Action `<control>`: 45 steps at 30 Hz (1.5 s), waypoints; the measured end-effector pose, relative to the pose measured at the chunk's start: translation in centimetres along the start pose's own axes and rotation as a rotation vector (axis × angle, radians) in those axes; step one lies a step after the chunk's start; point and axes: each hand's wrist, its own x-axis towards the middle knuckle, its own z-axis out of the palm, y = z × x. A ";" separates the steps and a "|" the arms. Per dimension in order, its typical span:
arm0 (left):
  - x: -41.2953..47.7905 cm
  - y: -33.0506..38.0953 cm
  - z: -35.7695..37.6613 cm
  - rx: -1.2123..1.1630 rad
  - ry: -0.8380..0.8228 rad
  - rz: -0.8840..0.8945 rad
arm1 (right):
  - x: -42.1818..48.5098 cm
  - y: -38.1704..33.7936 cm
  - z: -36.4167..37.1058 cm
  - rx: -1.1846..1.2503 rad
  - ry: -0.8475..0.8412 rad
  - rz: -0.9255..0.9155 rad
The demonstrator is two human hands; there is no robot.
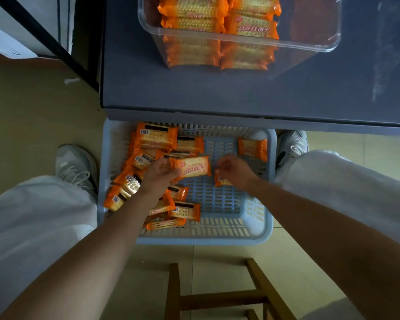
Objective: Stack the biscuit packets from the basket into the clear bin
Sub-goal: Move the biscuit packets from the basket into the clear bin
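Roughly midway, judging by the head view, the only view given: the clear bin (240, 40) stands toward the far edge of the dark surface (217, 93) and already holds two side-by-side stacks of orange biscuit packets (192, 24), several layers deep as seen through its near wall, with bare room left at its right end. Below the surface's near edge, on the floor between the person's shoes, sits the pale blue basket (217, 236). Its left half holds a loose heap of packets (153, 139), lying at all angles and overlapping, a good dozen or so by my estimate; one lone packet (252, 147) lies near the basket's far right corner, and much of the right half shows bare grid. The left hand (159, 175) is closed on one end of a packet (191, 167), held face up above the basket's middle. The right hand (234, 173) is curled around a second packet (219, 180), only its lower edge peeking out beneath the fingers. Still to do, I judge: carry these two up to the bin, lay them on the stacks, then clear the heap.
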 end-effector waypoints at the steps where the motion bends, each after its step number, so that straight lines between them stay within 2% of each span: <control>1: 0.1 -0.1 -0.1 0.017 0.002 0.014 | 0.3 1.0 0.4 -0.130 0.006 -0.013; 6: 1.0 -0.7 -0.8 0.080 0.003 0.035 | 0.9 3.3 1.5 -0.768 -0.042 -0.166; 9: 1.4 -0.9 -1.0 0.104 0.007 0.040 | 1.0 3.0 1.8 -0.961 -0.047 -0.221; 11: 1.4 -0.9 -1.0 0.127 0.005 0.049 | 1.4 3.0 2.0 -0.980 -0.032 -0.214; 17: 0.8 -0.7 -1.2 0.124 0.030 0.047 | 1.8 2.8 1.3 -0.806 -0.074 -0.206; 22: 1.4 -1.7 -1.7 0.156 0.047 0.030 | 2.1 3.8 2.2 -0.444 -0.026 -0.121; 24: 1.7 -2.2 -1.6 0.155 0.041 0.026 | 2.4 4.2 2.5 -0.369 0.004 -0.087; 28: 2.4 -2.7 -1.4 0.136 0.038 0.009 | 2.9 4.4 2.3 -0.373 0.034 -0.072; 34: 2.8 -2.7 -1.3 0.177 0.041 0.020 | 2.8 3.8 2.0 -0.391 -0.019 -0.146; 38: 2.2 -2.1 -1.4 0.232 0.066 0.046 | 1.8 1.7 0.6 -0.164 -0.030 -0.091; 41: 1.3 -1.5 -1.5 0.229 0.086 0.064 | 0.6 0.0 -0.7 0.107 -0.073 -0.040; 45: -0.6 -0.1 -1.2 0.223 0.098 0.093 | -1.3 -2.7 -2.3 0.290 -0.073 -0.095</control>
